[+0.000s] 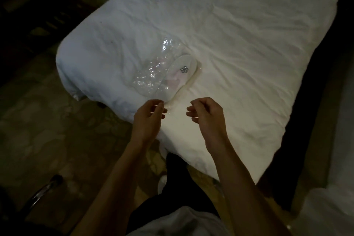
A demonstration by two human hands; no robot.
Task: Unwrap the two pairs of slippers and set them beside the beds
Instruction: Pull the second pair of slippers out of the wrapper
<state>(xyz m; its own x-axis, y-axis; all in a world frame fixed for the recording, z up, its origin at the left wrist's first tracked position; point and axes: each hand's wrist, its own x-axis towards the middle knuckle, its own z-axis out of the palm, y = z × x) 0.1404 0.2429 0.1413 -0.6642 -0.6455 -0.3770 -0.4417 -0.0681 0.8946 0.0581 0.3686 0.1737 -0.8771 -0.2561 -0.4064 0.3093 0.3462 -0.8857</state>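
Slippers [181, 74] still in clear wrapper [151, 70] on bed [249, 44], none set on floor. Left hand [148, 116] apparently pinches wrapper edge; right hand [206, 114] loosely curled, holding nothing visible.

Bed [239, 44]: ran from the near centre away to the upper right.
Wrapped slippers [178, 74]: lay on the bed near its left edge.
Plastic wrap [151, 70]: around the slippers, bunched to their left.
Left hand [148, 118]: before the wrap, at its near end.
Right hand [207, 115]: right of the left hand, above the bed, apart from the wrap.
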